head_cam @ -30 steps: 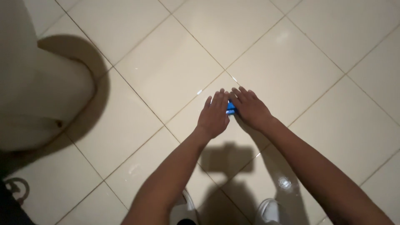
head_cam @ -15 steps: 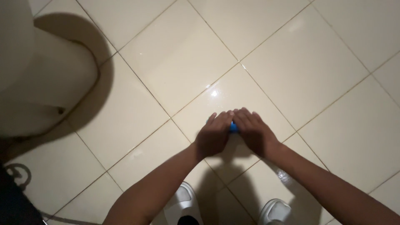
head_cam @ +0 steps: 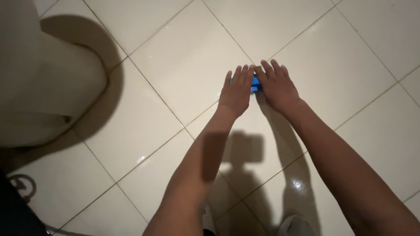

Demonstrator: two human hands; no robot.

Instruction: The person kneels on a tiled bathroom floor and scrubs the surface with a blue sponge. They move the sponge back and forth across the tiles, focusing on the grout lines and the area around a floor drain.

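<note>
The glossy cream ceramic tile floor [head_cam: 183, 65] with thin grout lines fills nearly the whole view and carries small specular highlights, so it appears wet or polished. At the left edge stands a large pale rounded ceramic fixture [head_cam: 39, 87], probably a toilet base, casting a dark shadow onto the tiles beside it; a dark coiled cord or hose [head_cam: 19, 185] lies at lower left. Both bare forearms reach forward from the bottom of the frame, and pale footwear [head_cam: 295, 225] shows just under them. The left hand [head_cam: 236, 91] lies palm down on the floor, fingers straight and close together, pointing away from the body. The right hand [head_cam: 278, 87] lies likewise, fingers slightly fanned, its index side touching the left hand's. Between the two, mostly covered, sits a small bright blue object [head_cam: 255, 85], perhaps a cloth or sponge; only a sliver shows, pressed against the tile near a grout line. Whether any finger curls round it I cannot tell; both hands look flat on top of it rather than pinching. Judgement: to work this well, keep the palms low and the pressure even across both hands, keep the blue piece trapped under the touching fingers so it does not slip out on the slick tile, and keep weight back over the feet.
</note>
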